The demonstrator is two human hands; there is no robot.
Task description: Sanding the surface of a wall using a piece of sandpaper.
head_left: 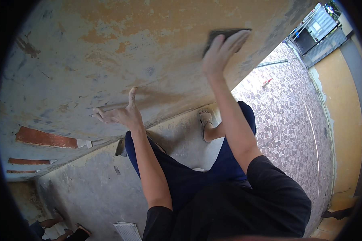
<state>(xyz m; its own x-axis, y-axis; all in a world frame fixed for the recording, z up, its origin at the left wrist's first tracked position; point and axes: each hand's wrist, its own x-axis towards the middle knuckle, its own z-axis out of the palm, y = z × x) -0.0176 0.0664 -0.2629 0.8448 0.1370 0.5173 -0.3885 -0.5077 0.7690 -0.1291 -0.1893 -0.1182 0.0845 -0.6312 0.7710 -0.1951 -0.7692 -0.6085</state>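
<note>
In front of me rises a worn wall (88, 68) with patchy yellow and grey paint, scuffed and scratched. My right hand (218, 60) reaches high and presses a dark sheet of sandpaper (229, 33) on the wall, fingers laid along it and thumb apart. Part of the sheet is hidden under the hand. Lower and to the left, my left hand (124, 115) is at the wall with its thumb up and fingers stretched sideways, holding nothing. Whitish dust coats the fingers of both hands.
Red-brown recesses (46, 137) cut into the wall at left. My sandalled foot (205, 118) stands on the concrete floor (88, 180). At right lie stone-patterned paving (285, 120), a red-and-white tube (267, 82) and a long strip (272, 63). Another person's limbs (54, 225) show lower left, near white sheets (127, 231).
</note>
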